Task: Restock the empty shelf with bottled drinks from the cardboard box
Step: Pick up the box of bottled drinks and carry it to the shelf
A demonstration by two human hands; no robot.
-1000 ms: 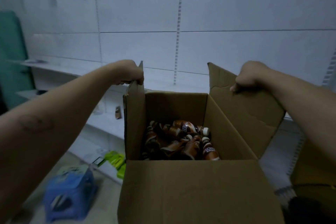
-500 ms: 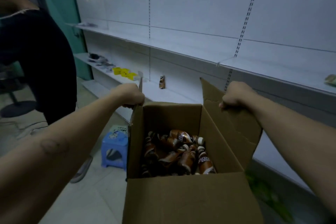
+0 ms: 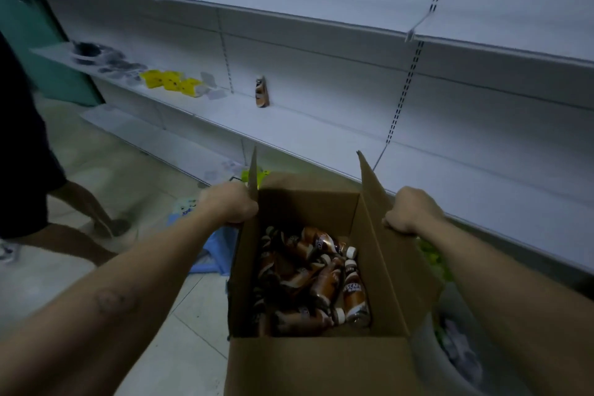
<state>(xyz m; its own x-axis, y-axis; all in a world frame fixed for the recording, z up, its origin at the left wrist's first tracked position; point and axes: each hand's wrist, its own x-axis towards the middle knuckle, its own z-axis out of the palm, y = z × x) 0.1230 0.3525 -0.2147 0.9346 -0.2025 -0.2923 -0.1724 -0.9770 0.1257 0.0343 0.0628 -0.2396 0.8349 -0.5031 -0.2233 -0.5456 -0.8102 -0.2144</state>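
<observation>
You are gripping the box (image 3: 321, 363) by its side flaps, left hand (image 3: 229, 202) and right hand (image 3: 411, 214) each curled shut on a flap's edge. The flaps are thin and bendy; a grip lower down would likely be safer. Brown bottles (image 3: 321, 280) are lying jumbled inside, probably heavy. The shelf (image 3: 321, 125) is waiting just ahead.

Cardboard box (image 3: 321, 366): matt brown, plain. Bottles (image 3: 324, 280): glossy plastic w/ shiny wrap. Shelf (image 3: 321, 125): smooth white, prob. painted metal.
</observation>
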